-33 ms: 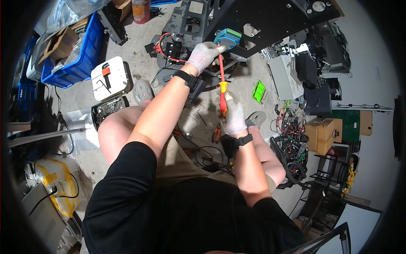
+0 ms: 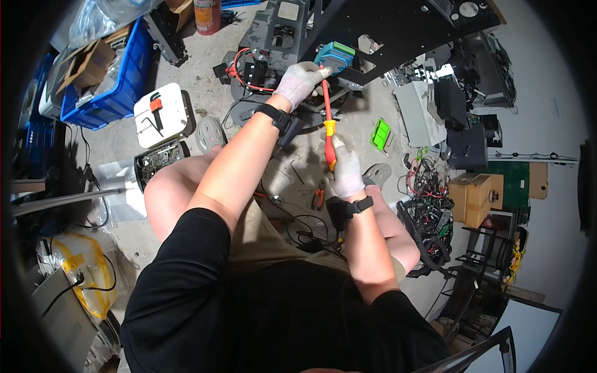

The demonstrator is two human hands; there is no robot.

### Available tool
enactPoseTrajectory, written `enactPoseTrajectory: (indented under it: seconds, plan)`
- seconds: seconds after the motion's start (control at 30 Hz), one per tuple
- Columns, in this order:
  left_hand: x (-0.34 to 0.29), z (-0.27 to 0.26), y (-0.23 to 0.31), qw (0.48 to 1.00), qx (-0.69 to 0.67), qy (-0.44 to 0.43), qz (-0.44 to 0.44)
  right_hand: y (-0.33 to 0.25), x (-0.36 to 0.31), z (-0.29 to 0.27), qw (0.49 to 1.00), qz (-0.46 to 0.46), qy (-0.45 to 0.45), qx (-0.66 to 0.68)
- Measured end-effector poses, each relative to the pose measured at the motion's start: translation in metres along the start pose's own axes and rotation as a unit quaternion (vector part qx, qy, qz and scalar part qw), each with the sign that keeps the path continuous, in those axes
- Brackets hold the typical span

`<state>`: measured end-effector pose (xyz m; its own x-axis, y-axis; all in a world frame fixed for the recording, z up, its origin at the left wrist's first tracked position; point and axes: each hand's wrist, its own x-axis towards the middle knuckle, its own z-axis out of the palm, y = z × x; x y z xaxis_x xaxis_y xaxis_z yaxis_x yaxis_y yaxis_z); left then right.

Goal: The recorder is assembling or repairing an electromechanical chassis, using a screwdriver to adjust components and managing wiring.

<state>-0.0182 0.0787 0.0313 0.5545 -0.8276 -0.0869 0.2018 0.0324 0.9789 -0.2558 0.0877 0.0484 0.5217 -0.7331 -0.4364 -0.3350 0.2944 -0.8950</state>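
Observation:
My right hand [image 2: 347,174], in a pale work glove, is wrapped round the red and yellow handle of a screwdriver [image 2: 328,110]. The red shaft points away from me, up to a blue module [image 2: 334,58] with a green terminal strip. My left hand [image 2: 303,82], also gloved, has its thumb and fingers closed round the shaft's far end, beside the module. The fingers hide the tip and whatever it touches. The module sits at the edge of a large black metal plate [image 2: 398,37], part of a dark machine frame with red wires.
On the left, a white lid [image 2: 163,115] carries hex keys and an orange-handled tool, near a box of screws [image 2: 160,163] and a blue crate [image 2: 112,99]. Pliers [image 2: 319,195] and a hex key lie between my feet. A green tray [image 2: 380,135] and tangled cables [image 2: 429,217] are at right.
My right hand and the screwdriver handle have shifted very slightly right and toward me. My left hand and the module stay in place.

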Motion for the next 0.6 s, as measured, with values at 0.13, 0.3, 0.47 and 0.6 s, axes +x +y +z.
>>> enactPoseTrajectory:
  seconds: [0.13, 0.3, 0.47, 0.6]
  plan:
    - [0.000, 0.006, -0.007, 0.996, -0.089, -0.001, -0.006, -0.010, 0.006, -0.018, 1.000, 0.010, -0.022, -0.014]
    - [0.001, 0.009, -0.007, 0.992, -0.122, -0.019, -0.015, -0.012, 0.000, -0.012, 1.000, -0.010, -0.005, -0.025]
    - [-0.003, 0.009, -0.003, 0.992, -0.128, -0.018, -0.014, -0.006, -0.013, 0.015, 0.996, 0.033, -0.009, 0.086]
    - [-0.008, 0.006, 0.000, 0.989, -0.137, -0.050, -0.009, -0.004, -0.023, 0.027, 0.952, 0.101, -0.078, 0.279]
